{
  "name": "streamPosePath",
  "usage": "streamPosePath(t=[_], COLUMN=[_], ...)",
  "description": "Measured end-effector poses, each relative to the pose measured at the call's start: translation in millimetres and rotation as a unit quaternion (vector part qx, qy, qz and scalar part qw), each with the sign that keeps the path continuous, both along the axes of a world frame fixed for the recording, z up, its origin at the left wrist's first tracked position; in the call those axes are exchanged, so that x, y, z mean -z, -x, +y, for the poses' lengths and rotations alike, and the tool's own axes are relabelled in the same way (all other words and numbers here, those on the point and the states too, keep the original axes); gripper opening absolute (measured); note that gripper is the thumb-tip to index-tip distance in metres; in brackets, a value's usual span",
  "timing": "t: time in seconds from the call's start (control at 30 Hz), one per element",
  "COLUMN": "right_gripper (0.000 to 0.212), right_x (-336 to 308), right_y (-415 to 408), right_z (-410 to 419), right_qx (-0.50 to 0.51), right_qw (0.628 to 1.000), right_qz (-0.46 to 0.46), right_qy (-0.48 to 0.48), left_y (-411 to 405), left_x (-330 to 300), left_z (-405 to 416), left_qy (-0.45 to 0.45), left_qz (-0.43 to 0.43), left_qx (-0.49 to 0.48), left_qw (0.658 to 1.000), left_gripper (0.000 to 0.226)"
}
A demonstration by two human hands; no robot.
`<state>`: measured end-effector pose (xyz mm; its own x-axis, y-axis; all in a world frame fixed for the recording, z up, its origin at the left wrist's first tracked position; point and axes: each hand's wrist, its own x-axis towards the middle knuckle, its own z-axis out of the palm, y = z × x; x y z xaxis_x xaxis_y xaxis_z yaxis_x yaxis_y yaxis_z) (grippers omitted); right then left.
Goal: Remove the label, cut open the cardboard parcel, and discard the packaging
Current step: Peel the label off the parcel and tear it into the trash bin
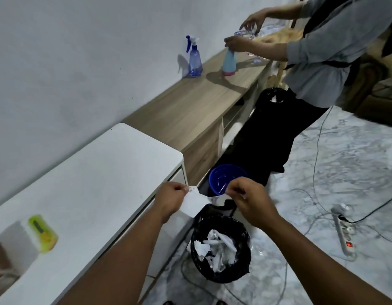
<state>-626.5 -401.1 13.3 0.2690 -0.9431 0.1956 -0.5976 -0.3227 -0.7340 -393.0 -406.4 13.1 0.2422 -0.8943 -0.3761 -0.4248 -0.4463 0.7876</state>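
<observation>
Label paper, white and partly crumpled, is stretched between both hands above the black-lined waste bin that stands on the marble-patterned floor. At the left hand the grip is pressed together, pinching the paper's upper left corner; at the right hand the grip is likewise pinched shut on the thin far end of the paper. Crumpled white scraps already lie inside the bin. On the white table to the left, a yellow-green utility knife rests on a pale parcel at the blurred frame edge. Just beyond the hands a blue bucket sits on the floor. Further along, a second person stands at a wooden table, handling a light blue bottle, with a blue spray bottle beside it. A power strip lies on the floor at the right.
</observation>
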Motion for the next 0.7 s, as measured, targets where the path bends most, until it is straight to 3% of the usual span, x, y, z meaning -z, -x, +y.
streamPosePath(t=[0.1,0.2,0.3,0.43,0.53,0.6,0.7], right_gripper=[0.009,0.009,0.009,0.009,0.005,0.006,0.006], right_x=[0,-3,-6,0,7,12,17], right_y=[17,32,35,10,-9,-15,-19], right_z=[-6,-14,-20,-24,-27,-30,-32], right_qx=[0.086,0.178,0.194,0.138,0.124,0.119,0.109], right_qw=[0.989,0.953,0.919,0.928,0.938,0.945,0.954], right_qz=[-0.106,-0.233,-0.324,-0.302,-0.263,-0.244,-0.219], right_qy=[-0.054,-0.069,-0.114,-0.170,-0.189,-0.182,-0.171], left_y=[-9,-11,-3,24,37,37,34], left_x=[14,22,19,12,0,-5,-3], left_z=[-2,-4,-6,-11,-11,-12,-16], left_qy=[-0.003,0.014,0.026,-0.009,-0.035,-0.019,0.000], left_qz=[0.009,-0.020,0.040,0.177,0.311,0.327,0.281], left_qx=[-0.048,-0.080,-0.068,-0.033,-0.019,0.011,0.038], left_qw=[0.999,0.997,0.996,0.984,0.950,0.945,0.959], left_gripper=[0.017,0.017,0.018,0.020,0.015,0.012,0.018])
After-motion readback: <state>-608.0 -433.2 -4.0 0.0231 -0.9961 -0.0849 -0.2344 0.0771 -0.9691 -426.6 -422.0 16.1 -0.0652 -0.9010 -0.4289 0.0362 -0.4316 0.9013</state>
